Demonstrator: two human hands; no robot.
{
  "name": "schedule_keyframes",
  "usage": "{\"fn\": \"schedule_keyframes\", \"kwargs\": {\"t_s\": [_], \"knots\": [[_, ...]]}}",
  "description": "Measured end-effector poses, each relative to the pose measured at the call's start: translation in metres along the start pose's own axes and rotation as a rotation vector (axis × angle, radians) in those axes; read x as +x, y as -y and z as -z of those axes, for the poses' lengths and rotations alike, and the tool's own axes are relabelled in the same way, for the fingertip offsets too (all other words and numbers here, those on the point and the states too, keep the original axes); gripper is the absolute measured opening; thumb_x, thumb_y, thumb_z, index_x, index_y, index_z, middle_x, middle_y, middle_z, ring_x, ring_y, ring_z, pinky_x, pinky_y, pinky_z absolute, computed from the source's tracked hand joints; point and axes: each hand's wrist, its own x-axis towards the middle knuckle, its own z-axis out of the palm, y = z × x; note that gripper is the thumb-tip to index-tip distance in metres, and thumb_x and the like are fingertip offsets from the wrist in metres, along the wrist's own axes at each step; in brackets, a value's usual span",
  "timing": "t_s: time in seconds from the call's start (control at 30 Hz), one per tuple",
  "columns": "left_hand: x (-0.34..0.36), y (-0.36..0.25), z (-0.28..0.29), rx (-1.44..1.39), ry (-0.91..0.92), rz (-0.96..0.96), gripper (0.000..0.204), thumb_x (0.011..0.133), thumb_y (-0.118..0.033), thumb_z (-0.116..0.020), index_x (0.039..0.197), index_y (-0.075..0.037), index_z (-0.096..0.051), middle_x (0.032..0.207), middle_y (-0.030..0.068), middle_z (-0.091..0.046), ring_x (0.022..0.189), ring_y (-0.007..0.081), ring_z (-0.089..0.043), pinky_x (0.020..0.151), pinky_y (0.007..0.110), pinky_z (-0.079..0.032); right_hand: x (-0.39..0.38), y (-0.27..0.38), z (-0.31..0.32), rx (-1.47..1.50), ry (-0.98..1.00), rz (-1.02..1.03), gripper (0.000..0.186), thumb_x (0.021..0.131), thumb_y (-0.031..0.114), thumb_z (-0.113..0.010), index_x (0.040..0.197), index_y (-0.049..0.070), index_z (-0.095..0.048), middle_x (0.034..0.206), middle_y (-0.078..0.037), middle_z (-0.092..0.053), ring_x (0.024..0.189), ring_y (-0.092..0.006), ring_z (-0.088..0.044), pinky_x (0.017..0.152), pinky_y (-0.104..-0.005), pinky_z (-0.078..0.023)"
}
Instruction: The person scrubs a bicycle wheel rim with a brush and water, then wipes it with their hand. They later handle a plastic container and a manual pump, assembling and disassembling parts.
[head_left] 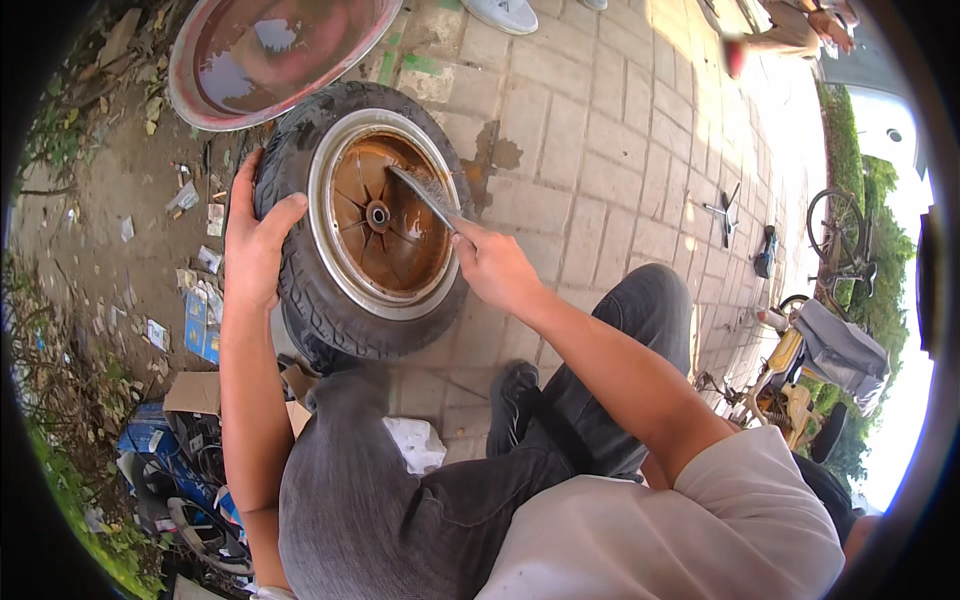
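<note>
One left hand (256, 238) clasps a tire (325, 305); the right hand (494, 266) grips a brush (424, 191) inside the rusty wheel (352, 222), apparently scrubbing; further strokes call for steady bracing.

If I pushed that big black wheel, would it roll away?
The wheel could probably roll, since its tyre is round, though the left hand holds it. It's likely heavy: thick tread around a metal-looking rim. Its brown inside looks shiny and wet, so may feel slippery.

Head fisheye: looks steeply down past wearer's legs (345, 490); wheel (378, 216) close, paving (570, 140) receding right.
</note>
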Motion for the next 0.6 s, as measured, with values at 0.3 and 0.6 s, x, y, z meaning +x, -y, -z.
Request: {"fn": "schedule_keyframes", "kwargs": {"t_s": [0.3,0.6], "knots": [[0.003,-0.007,-0.005,0.040,0.001,-0.001,0.069,0.079,-0.009,-0.061,0.140,0.004,-0.032,0.127,0.0149,-0.051,0.111,0.0209,-0.052,0.097,0.031,-0.040,0.017,0.007,0.025,-0.228,0.062,0.098,0.035,0.094,0.022,-0.045,0.126,0.012,-0.055,0.084,-0.024,-0.063,0.074,-0.0409,-0.061,0.071,-0.0455,-0.050],[0.007,-0.002,-0.002,0.104,0.046,-0.061,0.069,0.078,-0.011,-0.063,0.139,0.005,-0.033,0.128,0.0153,-0.050,0.114,0.0206,-0.050,0.098,0.030,-0.038,0.000,-0.008,0.027,-0.159,0.115,0.063,0.035,0.094,0.022,-0.046,0.126,0.010,-0.055,0.089,-0.023,-0.063,0.081,-0.0396,-0.061,0.076,-0.0435,-0.049]]}}
